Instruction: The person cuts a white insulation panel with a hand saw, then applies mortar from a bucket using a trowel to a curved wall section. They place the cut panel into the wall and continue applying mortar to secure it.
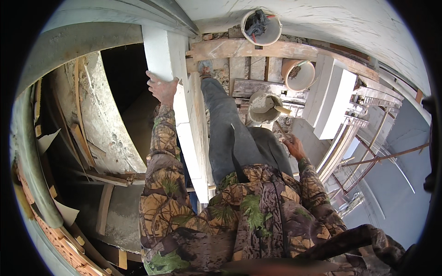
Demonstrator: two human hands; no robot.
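Note:
My left hand (pixel 162 88) rests on the near end of a white building block (pixel 157 53), its fingers spread and the thumb toward the right. That block stands on a narrow wall of white blocks (pixel 193 158) running along my left leg. On the right, my right hand (pixel 294 147) is closed around a thin brownish handle (pixel 280 128); its far end is hard to make out, so the tool's kind is unclear. Just beyond it, a bucket of grey mortar (pixel 263 108) holds a tool with a pale wooden handle (pixel 282 110).
Two white blocks (pixel 329 99) lie together at the right. Beyond are a bucket with debris (pixel 299 76) and a bucket with black plastic (pixel 258 25). Wooden planks (pixel 276 49) form the platform under my foot. Left of the wall, a dark opening (pixel 122 78) drops away.

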